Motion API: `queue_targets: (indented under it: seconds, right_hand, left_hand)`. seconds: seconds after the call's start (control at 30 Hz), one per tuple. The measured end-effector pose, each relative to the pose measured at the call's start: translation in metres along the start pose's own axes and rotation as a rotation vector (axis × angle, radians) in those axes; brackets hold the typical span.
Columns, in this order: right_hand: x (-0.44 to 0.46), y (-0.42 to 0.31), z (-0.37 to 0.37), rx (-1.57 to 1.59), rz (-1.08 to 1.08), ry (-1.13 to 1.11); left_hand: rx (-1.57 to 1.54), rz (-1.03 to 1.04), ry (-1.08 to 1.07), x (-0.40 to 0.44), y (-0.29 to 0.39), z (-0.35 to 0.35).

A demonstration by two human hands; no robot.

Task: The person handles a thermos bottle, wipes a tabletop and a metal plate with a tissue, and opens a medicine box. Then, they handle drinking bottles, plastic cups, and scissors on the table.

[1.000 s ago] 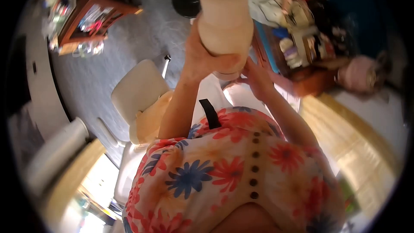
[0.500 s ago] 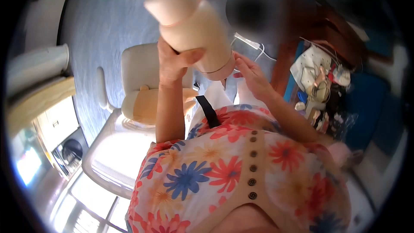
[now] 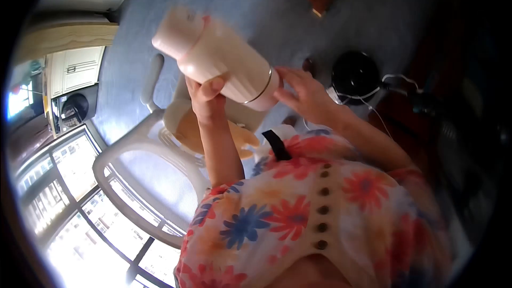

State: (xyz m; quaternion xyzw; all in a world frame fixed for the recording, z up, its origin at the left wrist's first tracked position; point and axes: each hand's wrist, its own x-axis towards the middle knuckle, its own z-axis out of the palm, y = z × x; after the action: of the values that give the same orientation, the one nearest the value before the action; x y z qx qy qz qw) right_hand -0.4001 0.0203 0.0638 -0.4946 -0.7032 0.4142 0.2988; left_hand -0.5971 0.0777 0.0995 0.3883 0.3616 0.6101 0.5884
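A pale pink thermos bottle [image 3: 226,61] is tilted in front of me, its wide cap end [image 3: 178,32] up and to the left. A thin metal ring runs round it near the base. My left hand [image 3: 207,96] is wrapped round the underside of its body, thumb on the near side. At the lower right end, my right hand [image 3: 304,93] has its fingers closed against the base; some fingertips are hidden behind it. Slight blur softens the cap.
A light chair [image 3: 125,160] with a tan cushion [image 3: 200,133] stands to my left, near bright windows [image 3: 101,202]. On the blue-grey floor, a round black object [image 3: 356,77] lies right of my hands beside white cables [image 3: 368,96]. Wooden furniture [image 3: 320,2] is at the top.
My view has turned, bringing in more window and the round black object while the clutter at right left sight. The bottle sits lower and further left, tipped closer to level, both hands still on it.
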Motion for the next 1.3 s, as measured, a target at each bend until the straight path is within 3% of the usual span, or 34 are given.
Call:
queue_targets:
  seconds: [0.1,0.3,0.7,0.83,0.93,1.13,1.3]
  right_hand:
    - [0.056,0.002,-0.018,-0.205,-0.044,-0.225]
    - [0.117,0.013,-0.032,-0.186,-0.140,-0.349]
    - [0.242,0.032,-0.067,-0.048,-0.124,-0.165]
    - [0.320,0.037,-0.059,-0.136,-0.069,-0.180]
    - [0.394,0.038,-0.037,-0.177,-0.145,-0.072]
    - [0.545,0.025,0.008,-0.099,-0.229,-0.021]
    - [0.657,0.026,0.002,-0.095,-0.202,-0.041]
  left_hand:
    - [0.076,0.063,0.048,0.035,0.005,0.010]
    - [0.101,0.116,0.235,0.070,0.005,0.011]
    - [0.170,0.132,0.260,0.202,0.005,0.004]
    - [0.126,0.106,0.264,0.277,0.003,-0.024]
    - [0.176,0.130,0.256,0.346,0.014,-0.053]
    - [0.274,0.080,0.274,0.474,0.054,-0.128]
    - [0.273,0.086,0.247,0.583,0.067,-0.159]
